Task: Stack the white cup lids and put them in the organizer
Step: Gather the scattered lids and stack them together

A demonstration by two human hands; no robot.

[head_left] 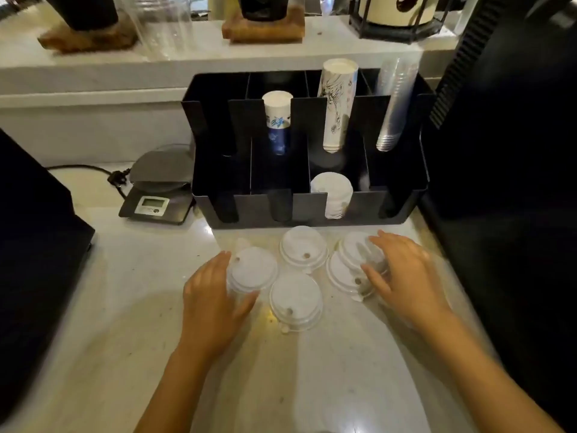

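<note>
Pale marble tabletop (109, 307), glossy, with a raised ledge (93, 76) behind. A black organizer (312, 210) stands at the back; cup stacks fill its rear slots, and a lid stack (332, 190) sits in a front slot. A scale (156, 195) is to its left. Five lids (296, 303) lie in front, the two at right overlapping. Our left hand (209, 298) cups the leftmost lid (253, 268), fingers spread. Our right hand (402, 273) rests open over the overlapping pair (349, 260); grip unclear.
</note>
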